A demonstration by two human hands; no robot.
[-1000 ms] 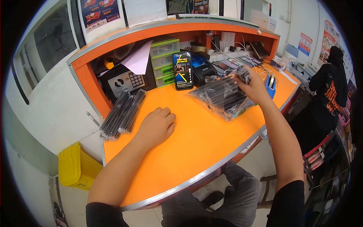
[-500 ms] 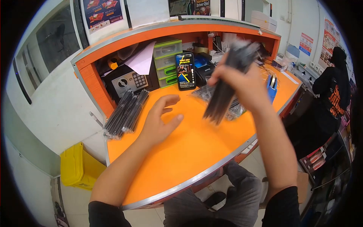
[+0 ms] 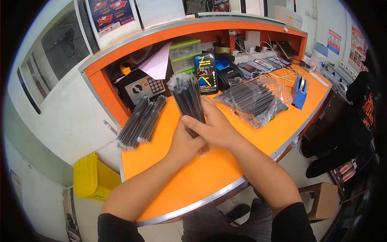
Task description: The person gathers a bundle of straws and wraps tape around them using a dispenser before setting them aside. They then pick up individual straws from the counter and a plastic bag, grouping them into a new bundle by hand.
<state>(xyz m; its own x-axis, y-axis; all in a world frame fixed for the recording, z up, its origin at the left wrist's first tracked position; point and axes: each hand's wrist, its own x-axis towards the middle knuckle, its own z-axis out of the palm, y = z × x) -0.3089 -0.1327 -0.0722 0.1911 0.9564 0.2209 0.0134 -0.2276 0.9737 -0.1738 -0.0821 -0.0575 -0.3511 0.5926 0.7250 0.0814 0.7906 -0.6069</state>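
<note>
A bundle of black straws (image 3: 186, 96), individually wrapped in clear film, is held almost upright above the orange table (image 3: 173, 189). My left hand (image 3: 183, 142) wraps round its lower part. From the right side, my right hand (image 3: 217, 126) grips the same bundle, its thumb lying across the front. The bottom ends show just below my hands. More wrapped black straws in a pile (image 3: 141, 123) lie on the table to the left. At the right, a clear plastic bag (image 3: 258, 103) with many black straws inside lies on the table.
Behind the bundle a phone (image 3: 206, 74) stands upright beside small drawers (image 3: 184, 52). A safe (image 3: 141, 86) is at the back left. A blue tape dispenser (image 3: 299, 92) and cables are at the right. A yellow bin (image 3: 90, 177) and a person in black (image 3: 350, 117) flank the table.
My right hand has brought the straw bundle left and down from over the plastic bag to the middle. My left hand, open before, has closed on the bundle.
</note>
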